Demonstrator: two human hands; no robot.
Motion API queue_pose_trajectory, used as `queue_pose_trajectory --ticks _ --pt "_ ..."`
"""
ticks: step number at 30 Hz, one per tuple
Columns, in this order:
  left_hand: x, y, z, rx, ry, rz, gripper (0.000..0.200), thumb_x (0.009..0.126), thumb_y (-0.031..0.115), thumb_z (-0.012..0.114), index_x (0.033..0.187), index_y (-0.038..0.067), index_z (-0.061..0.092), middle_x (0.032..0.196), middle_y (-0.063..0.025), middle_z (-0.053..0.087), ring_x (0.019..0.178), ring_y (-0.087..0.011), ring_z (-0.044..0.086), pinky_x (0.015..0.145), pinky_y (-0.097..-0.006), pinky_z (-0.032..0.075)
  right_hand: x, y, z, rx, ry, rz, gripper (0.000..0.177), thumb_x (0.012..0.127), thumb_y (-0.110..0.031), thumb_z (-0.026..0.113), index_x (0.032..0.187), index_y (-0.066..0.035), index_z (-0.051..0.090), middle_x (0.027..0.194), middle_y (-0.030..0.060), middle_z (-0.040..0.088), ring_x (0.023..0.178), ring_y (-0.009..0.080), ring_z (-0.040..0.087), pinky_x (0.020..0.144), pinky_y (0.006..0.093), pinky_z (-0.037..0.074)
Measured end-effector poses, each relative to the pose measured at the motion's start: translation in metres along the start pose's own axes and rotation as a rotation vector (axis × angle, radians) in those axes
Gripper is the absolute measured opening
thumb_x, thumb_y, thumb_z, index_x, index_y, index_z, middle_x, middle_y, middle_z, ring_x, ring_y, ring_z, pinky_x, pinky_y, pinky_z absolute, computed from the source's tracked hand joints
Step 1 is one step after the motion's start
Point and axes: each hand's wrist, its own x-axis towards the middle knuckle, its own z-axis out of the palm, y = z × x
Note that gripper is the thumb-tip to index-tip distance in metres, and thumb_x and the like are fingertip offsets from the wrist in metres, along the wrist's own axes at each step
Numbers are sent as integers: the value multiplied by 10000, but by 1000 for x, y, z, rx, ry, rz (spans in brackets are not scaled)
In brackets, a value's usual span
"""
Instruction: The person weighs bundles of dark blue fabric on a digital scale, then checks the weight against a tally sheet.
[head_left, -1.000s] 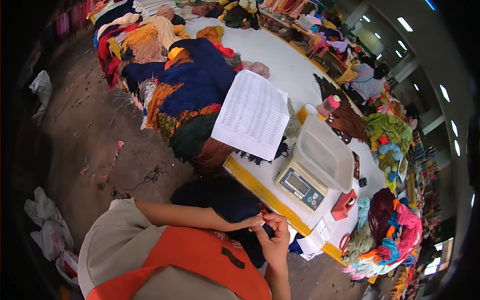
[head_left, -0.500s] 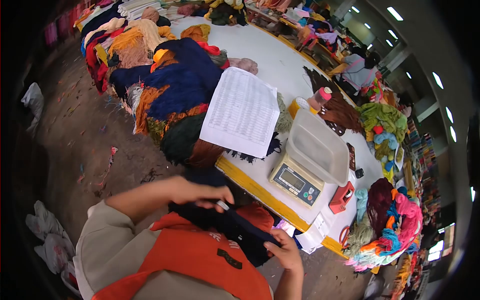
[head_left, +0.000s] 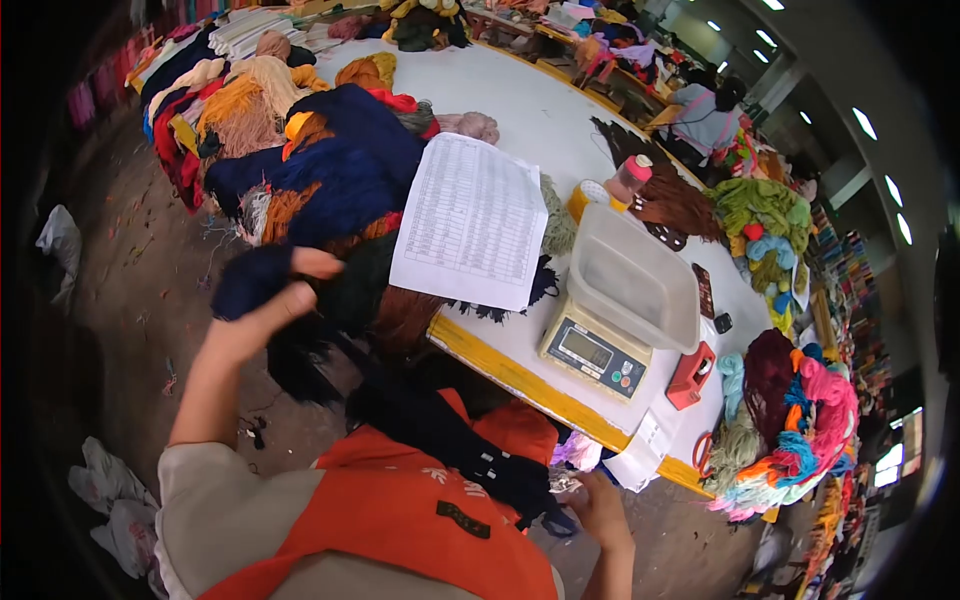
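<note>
Dark navy yarn (head_left: pixel 420 412) stretches in a long bundle across the front of my orange apron (head_left: pixel 370 500). My left hand (head_left: pixel 275 312), raised at the left, is closed around a bunched part of this yarn, and loose strands hang below it. At the other end, low on the right, my right hand (head_left: pixel 603 512) has its fingers bent at the yarn's end. Part of that grip is blurred. A small loop of yarn droops beside those fingers. Small pale marks or tags show on the yarn near its right end.
On the yellow-edged table (head_left: pixel 520 378) stand a digital scale (head_left: pixel 592 352) with a plastic tub (head_left: pixel 640 275), a printed sheet (head_left: pixel 465 225), a red tape dispenser (head_left: pixel 690 376) and a pink thread cone (head_left: pixel 630 178). Colourful yarn piles (head_left: pixel 345 140) lie around. Plastic bags (head_left: pixel 125 520) sit on the floor.
My left hand has swung up and left from the apron, drawing navy yarn with it. My right hand has shifted slightly right and down. The view has turned slightly.
</note>
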Motion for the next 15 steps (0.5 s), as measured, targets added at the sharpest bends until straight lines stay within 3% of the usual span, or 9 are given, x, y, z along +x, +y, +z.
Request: queue_pose_trajectory --ticks 2,3,4,6,8,10,12,13,15 --pt "4 2 35 -456 -202 -12 794 827 427 760 1416 -28 482 1432 -147 527 1300 -266 524 1040 -390 433 40 -60 -19 253 127 -200 368 829 -136 766 1162 -40 642 1159 148 635 1017 320 649 857 386 520" --pt "8 -3 54 -579 -280 37 908 806 444 783 1471 -38 397 1506 -161 440 1366 -288 459 1080 -409 401 57 -87 -26 347 214 -360 368 829 -91 763 1166 -30 630 1157 148 627 999 302 657 857 377 525" --pt "11 12 71 -627 -337 -23 1119 708 566 828 1502 -50 335 1565 -196 342 1438 -301 360 1127 -422 338 67 -114 -34 453 198 -370 373 828 -59 760 1172 -25 620 1172 138 615 982 267 661 833 353 531" --pt "20 30 95 -599 -494 42 1152 702 643 792 1502 -50 336 1589 -222 289 1459 -333 320 1147 -433 302 83 -156 -44 681 175 -401 376 829 -13 754 1176 -16 609 1180 116 598 933 193 658 777 296 531" --pt "36 26 113 -147 -618 511 1164 717 708 728 1507 -45 324 1602 -237 250 1474 -368 283 1151 -443 289 95 -188 -46 931 155 -431 341 851 28 718 1171 -12 606 1079 70 594 872 124 625 730 240 499" --pt "35 34 128 -97 -655 541 1158 733 746 672 1507 -39 318 1598 -251 242 1475 -406 262 1148 -450 291 103 -190 -32 1102 73 -456 267 898 43 669 1148 -26 603 944 14 608 805 80 576 671 210 453" --pt "32 27 141 -30 -616 545 1145 742 741 666 1508 -35 318 1594 -247 255 1465 -420 275 1138 -457 302 107 -188 -29 1095 49 -466 242 907 35 665 1130 -33 602 921 3 613 787 72 570 670 203 445" --pt "30 18 146 -15 -580 554 1145 758 770 616 1504 -45 316 1578 -250 290 1442 -407 330 1117 -440 329 107 -189 -29 1084 21 -477 217 916 27 661 1113 -40 601 898 -8 617 769 64 564 669 196 437" --pt "29 9 150 -110 -612 418 928 863 650 625 1387 -94 441 1467 -287 435 1308 -396 492 1054 -428 404 101 -187 -35 1164 29 -364 138 934 -50 670 1049 -40 595 821 -26 575 720 56 517 637 196 414"
